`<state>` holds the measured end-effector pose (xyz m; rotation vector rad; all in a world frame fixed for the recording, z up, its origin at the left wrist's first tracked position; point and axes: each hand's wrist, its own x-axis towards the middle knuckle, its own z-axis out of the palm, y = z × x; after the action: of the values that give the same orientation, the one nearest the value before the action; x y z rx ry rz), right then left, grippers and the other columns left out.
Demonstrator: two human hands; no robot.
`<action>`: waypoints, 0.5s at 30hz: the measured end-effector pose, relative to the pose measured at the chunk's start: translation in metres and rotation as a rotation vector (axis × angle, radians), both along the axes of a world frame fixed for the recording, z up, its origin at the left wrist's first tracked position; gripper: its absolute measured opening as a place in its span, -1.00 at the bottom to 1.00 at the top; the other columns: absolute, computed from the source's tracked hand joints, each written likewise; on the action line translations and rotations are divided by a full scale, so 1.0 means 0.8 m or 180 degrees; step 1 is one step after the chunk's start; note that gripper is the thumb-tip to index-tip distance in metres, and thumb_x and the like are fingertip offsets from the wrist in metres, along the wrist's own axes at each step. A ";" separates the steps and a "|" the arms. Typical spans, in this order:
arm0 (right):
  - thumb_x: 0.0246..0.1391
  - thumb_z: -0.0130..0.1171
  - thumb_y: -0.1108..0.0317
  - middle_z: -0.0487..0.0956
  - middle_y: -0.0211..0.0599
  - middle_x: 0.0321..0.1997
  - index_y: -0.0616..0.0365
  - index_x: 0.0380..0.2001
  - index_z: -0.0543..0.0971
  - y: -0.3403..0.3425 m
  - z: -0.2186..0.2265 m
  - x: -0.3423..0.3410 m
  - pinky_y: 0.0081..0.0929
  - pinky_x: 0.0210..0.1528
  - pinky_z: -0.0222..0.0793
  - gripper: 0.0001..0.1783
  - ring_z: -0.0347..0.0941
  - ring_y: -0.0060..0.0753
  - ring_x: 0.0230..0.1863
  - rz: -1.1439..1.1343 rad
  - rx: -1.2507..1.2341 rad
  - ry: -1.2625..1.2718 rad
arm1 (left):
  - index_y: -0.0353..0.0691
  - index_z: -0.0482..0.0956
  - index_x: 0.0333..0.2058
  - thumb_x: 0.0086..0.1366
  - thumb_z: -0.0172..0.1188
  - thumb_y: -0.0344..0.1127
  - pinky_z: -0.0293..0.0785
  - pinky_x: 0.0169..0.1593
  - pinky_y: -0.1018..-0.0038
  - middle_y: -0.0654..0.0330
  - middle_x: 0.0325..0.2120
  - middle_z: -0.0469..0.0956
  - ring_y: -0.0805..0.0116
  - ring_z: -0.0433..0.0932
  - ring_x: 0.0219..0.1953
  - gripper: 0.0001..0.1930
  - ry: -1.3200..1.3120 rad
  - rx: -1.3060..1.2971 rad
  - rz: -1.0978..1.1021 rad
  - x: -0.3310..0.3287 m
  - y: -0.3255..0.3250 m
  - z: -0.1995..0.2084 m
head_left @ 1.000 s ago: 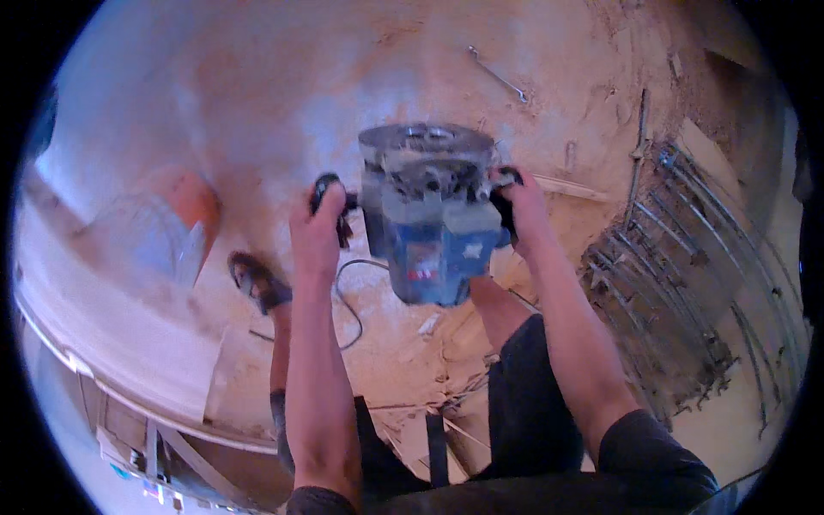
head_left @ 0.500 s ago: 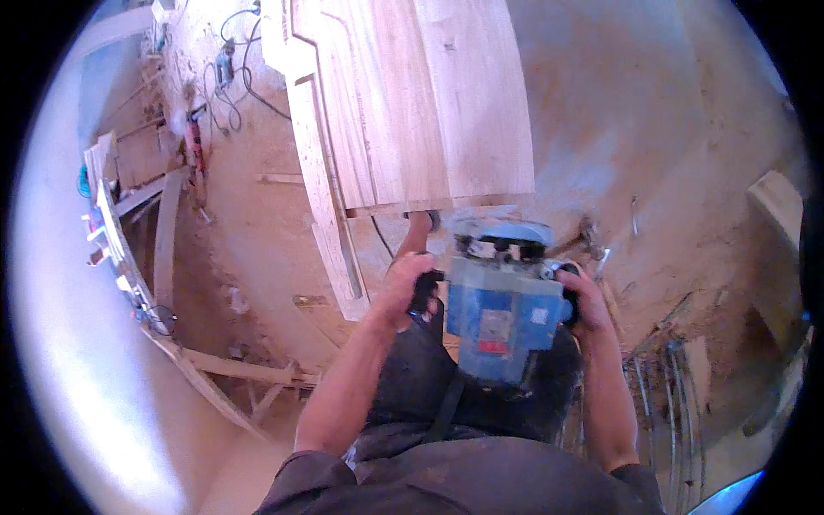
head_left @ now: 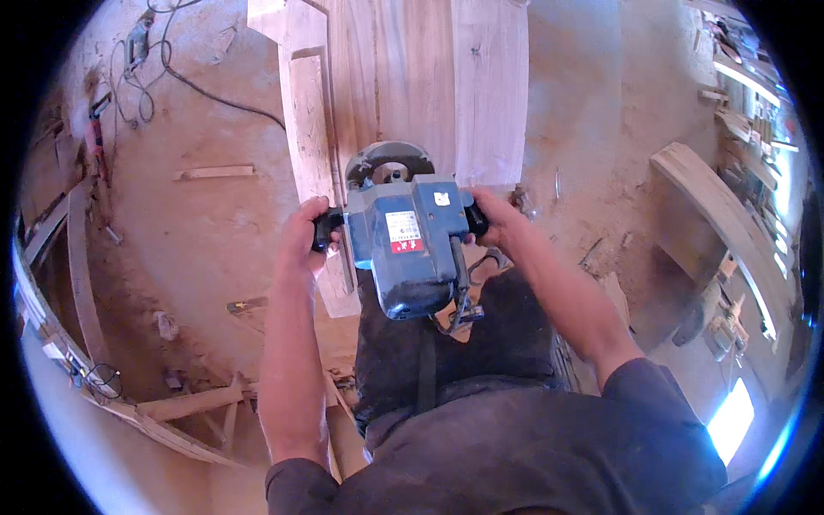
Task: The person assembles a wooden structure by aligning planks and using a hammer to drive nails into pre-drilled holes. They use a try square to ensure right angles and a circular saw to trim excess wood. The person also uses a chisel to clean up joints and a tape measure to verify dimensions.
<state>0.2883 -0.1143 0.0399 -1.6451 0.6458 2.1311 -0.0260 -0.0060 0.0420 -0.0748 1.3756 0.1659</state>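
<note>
A blue plunge router (head_left: 410, 249) with a dark round base is held between my two hands, over the near end of a wooden panel (head_left: 412, 94). My left hand (head_left: 305, 233) is closed round its black side handle. On the other side my right hand (head_left: 499, 225) grips the matching handle. The base overlaps the panel's near edge; whether it touches the wood I cannot tell. A cord hangs from the router's rear right side. Along the panel's left side runs a narrow wooden strip (head_left: 311, 129).
A power tool with a dark cord (head_left: 136, 47) lies on the floor at far left, near a red tool (head_left: 96, 142). A short wood offcut (head_left: 215, 172) rests left of the panel. At right stand a thick curved timber (head_left: 712, 206) and several stacked boards (head_left: 755, 129).
Both hands have carried the router forward and left, from in front of my lap to over the panel's near end. My view has shifted to the right.
</note>
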 end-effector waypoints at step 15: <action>0.06 0.09 0.32 0.60 -0.29 -0.41 0.18 -0.20 0.56 0.021 0.000 0.017 -0.43 -0.51 0.49 -0.75 0.55 -0.34 -0.47 -0.0020 0.0378 -0.0341 | -0.28 0.43 -0.20 0.28 0.13 -0.24 0.51 -0.55 0.42 0.04 -0.42 0.53 0.25 0.52 -0.54 -0.76 -0.0210 -0.0031 0.0912 -0.005 -0.022 -0.004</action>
<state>0.3016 -0.0975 0.0400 -1.6768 0.4818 2.0199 -0.0297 -0.0233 0.0389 -0.2837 1.2953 0.3929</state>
